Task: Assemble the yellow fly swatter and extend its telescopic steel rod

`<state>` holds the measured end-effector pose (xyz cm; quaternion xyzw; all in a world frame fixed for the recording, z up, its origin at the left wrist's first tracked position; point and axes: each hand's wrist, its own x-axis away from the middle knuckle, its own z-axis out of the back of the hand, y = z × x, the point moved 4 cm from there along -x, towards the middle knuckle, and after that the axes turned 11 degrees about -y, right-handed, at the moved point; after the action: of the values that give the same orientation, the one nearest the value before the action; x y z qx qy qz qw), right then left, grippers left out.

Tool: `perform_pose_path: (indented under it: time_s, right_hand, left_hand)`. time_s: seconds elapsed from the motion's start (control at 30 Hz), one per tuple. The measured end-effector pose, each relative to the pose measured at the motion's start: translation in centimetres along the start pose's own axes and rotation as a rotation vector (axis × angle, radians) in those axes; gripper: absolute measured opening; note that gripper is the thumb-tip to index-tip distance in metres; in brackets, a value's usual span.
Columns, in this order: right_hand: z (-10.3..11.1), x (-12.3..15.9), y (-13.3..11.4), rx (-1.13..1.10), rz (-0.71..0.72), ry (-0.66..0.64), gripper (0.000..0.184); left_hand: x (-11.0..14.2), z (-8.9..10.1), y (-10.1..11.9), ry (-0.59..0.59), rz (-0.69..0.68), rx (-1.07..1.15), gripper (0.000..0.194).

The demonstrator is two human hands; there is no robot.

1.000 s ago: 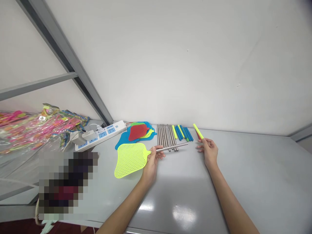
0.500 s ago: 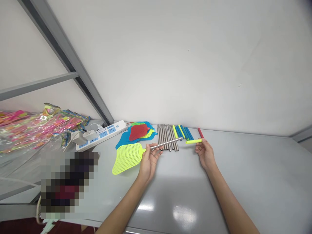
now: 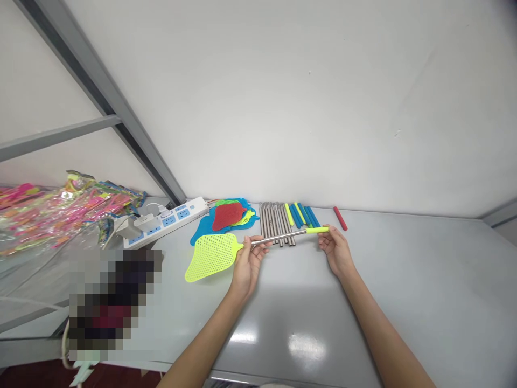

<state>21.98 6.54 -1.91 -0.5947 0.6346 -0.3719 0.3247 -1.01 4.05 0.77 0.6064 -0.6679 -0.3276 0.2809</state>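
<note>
My left hand is closed around the metal rod of a yellow fly swatter, just beside its mesh head, which sticks out to the left. My right hand pinches a yellow handle sleeve that meets the rod's right end; rod and sleeve lie in one line above the grey table. Behind them lie a row of bare metal rods and several blue and yellow sleeves. A red sleeve lies alone to the right.
A stack of blue, red and yellow swatter heads lies at the back beside a white power strip with plugs. Packaged colourful swatters fill the left. A blurred patch covers the near left. A white wall stands behind.
My right hand turned the yellow sleeve from upright to level and brought it left onto the rod's end. My left hand raised the swatter slightly. The red sleeve came into view on the table.
</note>
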Motion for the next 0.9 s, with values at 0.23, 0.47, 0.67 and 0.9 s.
perform_pose_path:
  time_s: [0.23, 0.47, 0.67, 0.9]
  right_hand:
    - [0.0, 0.3, -0.6, 0.027, 0.04, -0.002, 0.023]
    - [0.6, 0.3, -0.9, 0.086, 0.106, 0.084, 0.027]
    - [-0.5, 0.3, 0.0, 0.176, 0.048, 0.003, 0.027]
    - [-1.1, 0.4, 0.3, 0.265, -0.085, -0.193, 0.027]
  left_hand:
    - [-0.1, -0.3, 0.0, -0.032, -0.008, -0.069, 0.029]
    - [0.1, -0.5, -0.9, -0.098, 0.039, -0.15, 0.032]
    - [0.4, -0.7, -2.3, -0.111, 0.107, -0.261, 0.034]
    - [-0.1, 0.0, -2.9, -0.142, 0.206, -0.255, 0.033]
